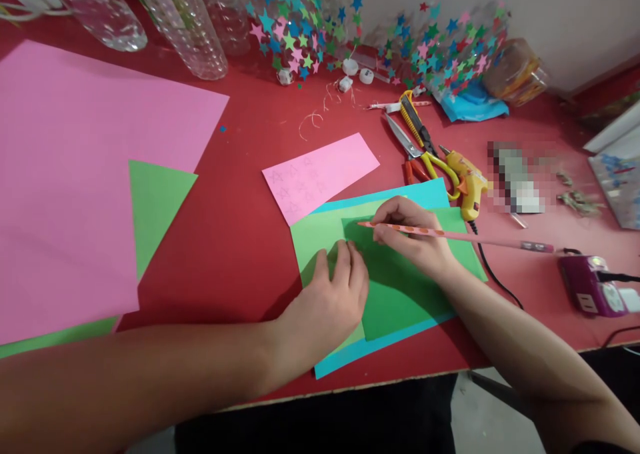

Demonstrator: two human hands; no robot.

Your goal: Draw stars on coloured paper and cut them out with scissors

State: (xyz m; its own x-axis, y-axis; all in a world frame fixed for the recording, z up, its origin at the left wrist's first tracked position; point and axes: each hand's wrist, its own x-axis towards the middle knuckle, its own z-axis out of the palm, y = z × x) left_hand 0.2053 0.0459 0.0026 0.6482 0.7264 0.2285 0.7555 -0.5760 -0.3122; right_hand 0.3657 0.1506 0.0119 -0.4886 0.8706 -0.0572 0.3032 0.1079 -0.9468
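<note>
My right hand (413, 234) is closed around a pink pencil (480, 239) with orange spots, its tip at the upper left corner of a dark green sheet (400, 301). My left hand (335, 287) lies with its fingertips down at the left edge of that sheet, holding nothing. Beneath are a light green sheet (313, 241) and a blue sheet (425, 192), stacked and slightly askew. Touching the stack's upper left is a pink paper strip (340, 167) with several small stars drawn in pencil.
Large pink paper (75, 194) covers the table's left, over green sheets (155, 207). Scissors (410, 144), a yellow cutter (415, 117) and a yellow glue gun (467, 181) lie beyond the stack. Clear bottles (185, 27) and star-covered plastic (445, 47) line the back; a purple power adapter (587, 284) sits right.
</note>
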